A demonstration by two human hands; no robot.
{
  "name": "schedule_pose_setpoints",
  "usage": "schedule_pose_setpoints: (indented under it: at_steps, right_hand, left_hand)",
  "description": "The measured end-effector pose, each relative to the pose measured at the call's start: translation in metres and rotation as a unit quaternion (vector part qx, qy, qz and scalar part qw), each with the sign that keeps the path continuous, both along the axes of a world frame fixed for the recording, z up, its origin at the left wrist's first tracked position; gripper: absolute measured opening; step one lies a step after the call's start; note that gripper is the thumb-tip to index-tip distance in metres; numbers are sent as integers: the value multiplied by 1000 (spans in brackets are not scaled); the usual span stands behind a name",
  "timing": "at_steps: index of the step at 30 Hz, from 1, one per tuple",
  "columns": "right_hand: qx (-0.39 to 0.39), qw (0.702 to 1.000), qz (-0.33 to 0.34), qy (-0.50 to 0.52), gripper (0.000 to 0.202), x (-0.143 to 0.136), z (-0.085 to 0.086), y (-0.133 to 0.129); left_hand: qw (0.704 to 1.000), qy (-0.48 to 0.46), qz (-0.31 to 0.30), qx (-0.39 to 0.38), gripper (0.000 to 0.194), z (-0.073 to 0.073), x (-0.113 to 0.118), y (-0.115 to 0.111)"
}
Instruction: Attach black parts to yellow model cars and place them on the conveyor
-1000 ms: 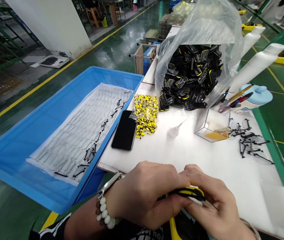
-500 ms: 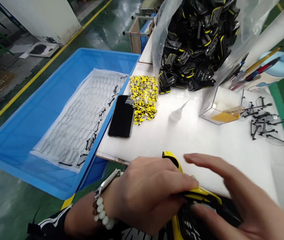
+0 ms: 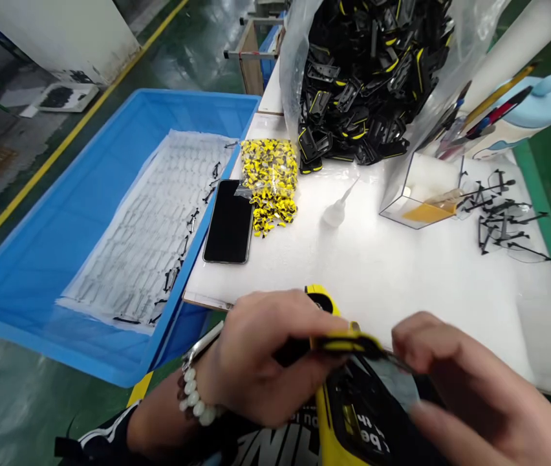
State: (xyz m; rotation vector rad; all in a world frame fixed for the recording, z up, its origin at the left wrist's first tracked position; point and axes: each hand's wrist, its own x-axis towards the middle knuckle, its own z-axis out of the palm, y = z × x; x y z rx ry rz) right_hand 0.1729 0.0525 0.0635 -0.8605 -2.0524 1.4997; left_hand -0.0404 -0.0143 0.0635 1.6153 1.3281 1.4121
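Just before a white worktable point(image 3: 401, 278), a person's left hand point(image 3: 275, 356) holds a black-and-yellow part point(image 3: 348, 344), the right hand point(image 3: 474, 382) close beside it.

From where I stand, the left thumb and fingers pinch the part above a larger yellow shell point(image 3: 330, 424). The right hand is loosely curled, thumb below the forefinger; blur hides whether it grips the thin dark strip point(image 3: 399, 361) at the part's end. A hard sideways tug there could bend the strip or twist the part from the left pinch, dropping it onto the shell. Farther up the table rests a dropper bottle point(image 3: 334, 213); a careless forward reach might knock it over.
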Motion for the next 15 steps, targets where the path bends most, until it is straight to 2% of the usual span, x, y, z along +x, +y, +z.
schedule_pose_setpoints:
  at_steps: [2,5,7,10,15]
  right_hand:
    - [-2,1000,-15,-17,18,-6,-7,12]
    - [-41,999,35,6,33,-26,-14,22]
    - [-63,996,60,35,27,-40,-15,26]
    - [-45,995,65,57,17,-53,-15,30]
    - [-14,995,71,63,13,-57,-16,35]
  left_hand:
    - [999,-28,20,2,28,-1,-4,6]
    - [999,-38,6,16,29,-4,-7,12]
    - [999,-32,3,12,30,-4,-9,14]
    - [999,-35,-1,2,30,0,-14,15]
    - [1000,-10,-11,24,14,6,-19,19]
